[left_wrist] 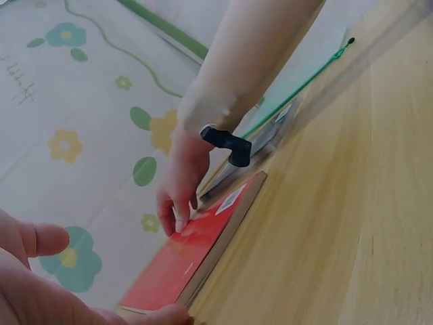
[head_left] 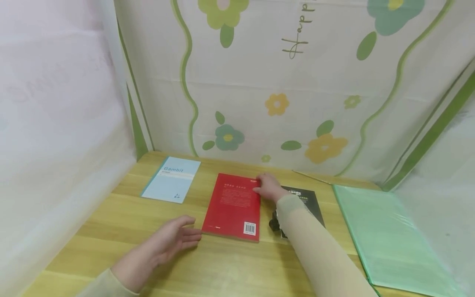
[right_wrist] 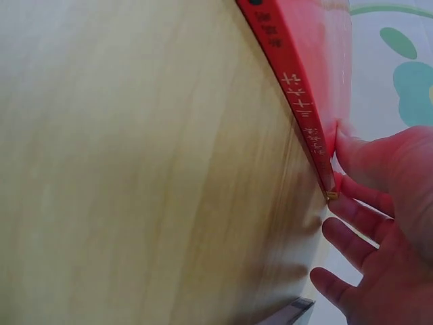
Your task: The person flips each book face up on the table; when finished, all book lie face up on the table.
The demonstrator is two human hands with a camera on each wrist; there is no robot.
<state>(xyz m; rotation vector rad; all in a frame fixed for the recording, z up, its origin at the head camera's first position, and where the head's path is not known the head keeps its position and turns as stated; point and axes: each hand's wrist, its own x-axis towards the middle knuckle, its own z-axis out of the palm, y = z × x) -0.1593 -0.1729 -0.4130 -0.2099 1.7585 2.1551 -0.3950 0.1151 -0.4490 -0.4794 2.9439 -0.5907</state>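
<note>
Head view: red book (head_left: pixel 233 206) lies back cover up at mid-table, between blue Gambit notebook (head_left: pixel 172 179) on far left and black book (head_left: pixel 302 197) on right. Our right hand (head_left: pixel 269 186) pinches its far right corner, thumb under, apparently to lift it. Left hand (head_left: pixel 168 241), fingers spread, touches near left corner, likely steadying it. Green folder (head_left: pixel 386 231) far right.
</note>
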